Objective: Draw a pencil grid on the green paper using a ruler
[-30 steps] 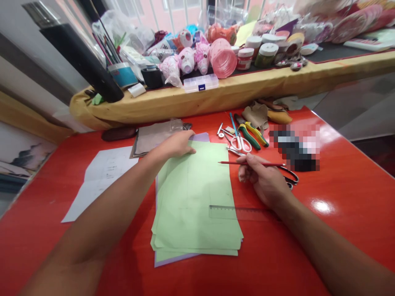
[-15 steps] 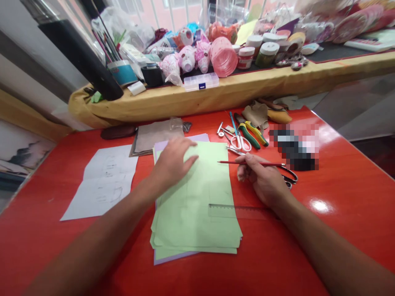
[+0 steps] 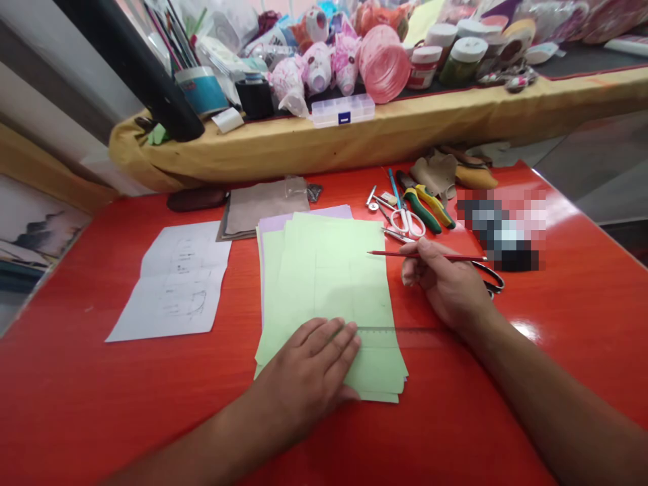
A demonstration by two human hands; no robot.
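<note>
My left hand lies flat on the lower part of a stack of pale green paper, fingers stretched out. Its fingertips reach the left end of a clear ruler, which runs off the paper's right edge towards my right forearm. Faint pencil lines show on the top sheet. My right hand is closed around a red pencil, whose tip points left over the paper's right edge. Lilac sheets stick out behind the green ones.
To the left lies a creased white sheet with sketches. Brown-grey pieces sit behind the stack. White-handled scissors, green-and-yellow pliers and a leather-like scrap lie at the back right. A cloth-covered ledge holds jars and figures.
My left hand has come down from the top of the paper to its lower part, onto the ruler's end. My right hand still holds the pencil. The view has shifted slightly.
</note>
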